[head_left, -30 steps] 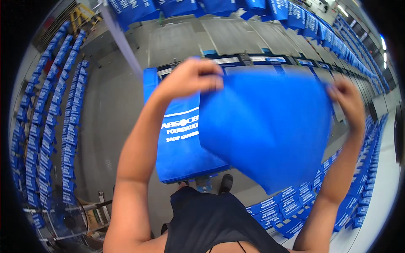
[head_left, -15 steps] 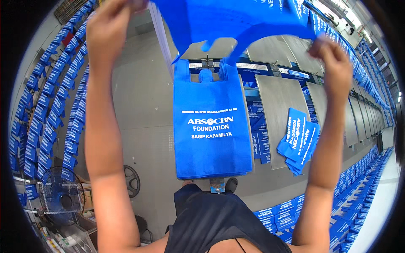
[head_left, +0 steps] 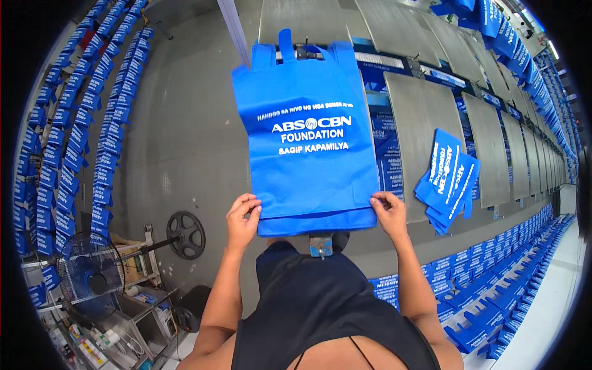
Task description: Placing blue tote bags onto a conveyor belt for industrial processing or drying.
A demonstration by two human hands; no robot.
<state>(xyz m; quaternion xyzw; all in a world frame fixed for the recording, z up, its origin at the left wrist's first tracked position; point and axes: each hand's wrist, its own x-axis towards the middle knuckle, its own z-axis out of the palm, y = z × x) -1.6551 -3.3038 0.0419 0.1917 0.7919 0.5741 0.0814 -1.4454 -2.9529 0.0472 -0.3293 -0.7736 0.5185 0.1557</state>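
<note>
A blue fabric bag (head_left: 305, 135) with white print and two handles lies flat on top of a small pile of the same bags, on a grey work surface (head_left: 185, 142) in front of me. My left hand (head_left: 242, 216) grips the near left corner of the pile. My right hand (head_left: 388, 209) grips the near right corner. The handles point away from me.
A loose heap of blue bags (head_left: 447, 179) lies to the right on grey metal plates (head_left: 425, 117). Rows of blue bags (head_left: 68, 135) line the left side and the right edge (head_left: 505, 271). A fan (head_left: 86, 280) and a black handwheel (head_left: 186, 234) stand lower left.
My arms came down from overhead; the bag I was holding up went onto the pile, and both hands moved to the pile's near corners.
</note>
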